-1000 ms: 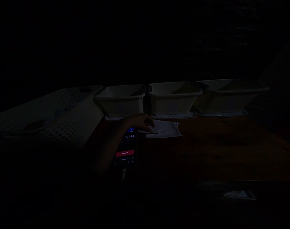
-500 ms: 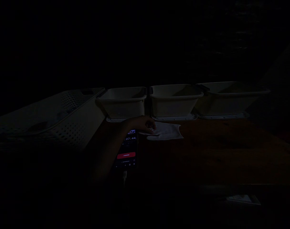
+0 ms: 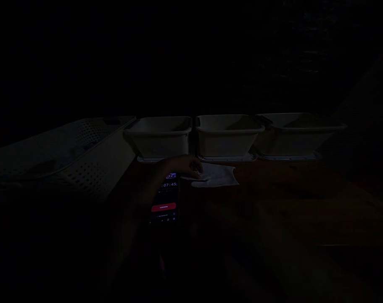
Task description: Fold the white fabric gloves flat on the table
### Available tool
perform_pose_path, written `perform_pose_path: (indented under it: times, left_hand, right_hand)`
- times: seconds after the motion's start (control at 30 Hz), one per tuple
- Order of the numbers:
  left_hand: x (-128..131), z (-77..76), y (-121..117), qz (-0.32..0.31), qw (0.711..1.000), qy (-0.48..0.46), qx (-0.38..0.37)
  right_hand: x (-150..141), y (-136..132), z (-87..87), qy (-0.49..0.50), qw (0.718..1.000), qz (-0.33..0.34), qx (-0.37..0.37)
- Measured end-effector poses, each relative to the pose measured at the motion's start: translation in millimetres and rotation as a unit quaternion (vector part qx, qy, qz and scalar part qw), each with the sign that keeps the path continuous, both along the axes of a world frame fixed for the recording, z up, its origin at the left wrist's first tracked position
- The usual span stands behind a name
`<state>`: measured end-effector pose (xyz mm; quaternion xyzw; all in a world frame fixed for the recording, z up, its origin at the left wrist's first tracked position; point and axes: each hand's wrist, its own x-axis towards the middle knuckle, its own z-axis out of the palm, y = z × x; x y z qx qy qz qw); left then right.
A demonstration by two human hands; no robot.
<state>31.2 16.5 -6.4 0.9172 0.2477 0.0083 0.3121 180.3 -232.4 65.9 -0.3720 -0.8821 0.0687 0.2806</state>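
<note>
While the scene is very dark, the left hand [image 3: 191, 166] shows at the 9 o'clock end of a white cloth [image 3: 219, 174], its fingertips touching the fabric. The fingers are curled in narrow, thumb near the others, though whether they pinch the cloth I cannot tell. The cloth lies flat on the wooden table [image 3: 305, 189], its open edge toward 3 o'clock.

At 8 o'clock from the cloth is a lit phone [image 3: 164, 198] (its digits end in 07:45, above a red bar), partly covered by the left forearm. A perforated basket [image 3: 122, 155] stands at 9 o'clock. Three pale tubs form a row: the first [image 3: 162, 144] at 10 o'clock, the second [image 3: 227, 144] at 12, the third [image 3: 295, 143] at 2.

A dim blur, perhaps the right arm [image 3: 279, 244], reaches in from 5 o'clock; the right hand's state I cannot tell.
</note>
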Motion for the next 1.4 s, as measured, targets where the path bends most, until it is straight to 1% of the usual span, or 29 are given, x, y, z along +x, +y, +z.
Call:
perform_pose_path:
  times: [0.03,0.1,0.13,0.17,0.2,0.23,0.27,0.33,0.4,0.47,0.57,0.63,0.7,0.77,0.87,0.97,1.1,1.27,1.4]
  left_hand:
    - [0,1.3,0,-0.002,1.000,-0.001,-0.009]
    - [0,6.6,-2,-0.009,0.999,-0.003,-0.030]
    - [0,10.6,-3,-0.013,0.999,0.000,-0.038]
    - [0,15.2,-3,-0.012,0.999,0.005,-0.037]
    - [-1,20.1,-4,-0.009,1.000,0.013,-0.027]
    - [-3,24.8,-4,-0.010,1.000,0.014,-0.006]
    - [-5,28.8,-3,-0.012,1.000,0.015,0.014]
    - [-11,32.8,-1,-0.006,0.999,0.015,0.049]
    - [-18,30.3,3,0.028,0.996,0.015,0.088]
    - [-24,23.3,7,0.049,0.991,0.016,0.122]
    - [-29,13.4,8,0.044,0.990,0.003,0.136]
    - [-31,11.2,6,0.041,0.988,-0.004,0.148]
    - [-31,12.8,2,0.047,0.987,-0.014,0.155]
    - [-33,16.3,-2,0.057,0.989,0.000,0.135]
    - [-35,20.9,-6,0.072,0.989,0.033,0.125]
    - [-37,21.3,-7,0.074,0.987,0.028,0.141]
    - [-37,17.9,-7,0.064,0.989,0.004,0.134]
    - [-34,17.5,-8,0.088,0.988,0.000,0.130]
    - [-35,16.5,-6,0.103,0.989,-0.005,0.105]
  right_hand:
    - [6,13,-0.6,0.000,1.000,-0.024,0.001]
    - [22,52,-7.2,-0.018,0.994,-0.111,-0.007]
    - [31,74,-13.0,-0.036,0.987,-0.157,-0.018]
    - [41,97,-20.0,-0.066,0.973,-0.219,-0.032]
    - [50,118,-27.8,-0.086,0.964,-0.248,-0.042]
    - [59,135,-35.7,-0.102,0.964,-0.242,-0.052]
    - [67,150,-43.3,-0.112,0.968,-0.213,-0.069]
    - [79,166,-56.2,-0.113,0.971,-0.190,-0.089]
    - [88,170,-65.8,-0.125,0.968,-0.197,-0.091]
    - [94,170,-72.9,-0.145,0.959,-0.221,-0.100]
    - [101,170,-80.7,-0.163,0.945,-0.249,-0.132]
    - [104,171,-83.4,-0.167,0.940,-0.260,-0.148]
    - [105,171,-83.1,-0.167,0.936,-0.273,-0.148]
    - [103,170,-79.6,-0.171,0.935,-0.276,-0.143]
    - [99,165,-72.6,-0.178,0.937,-0.262,-0.146]
    - [99,162,-69.8,-0.166,0.945,-0.246,-0.140]
    - [103,163,-72.1,-0.160,0.946,-0.252,-0.126]
    - [109,168,-75.0,-0.163,0.944,-0.261,-0.122]
    - [116,173,-79.1,-0.134,0.955,-0.239,-0.116]
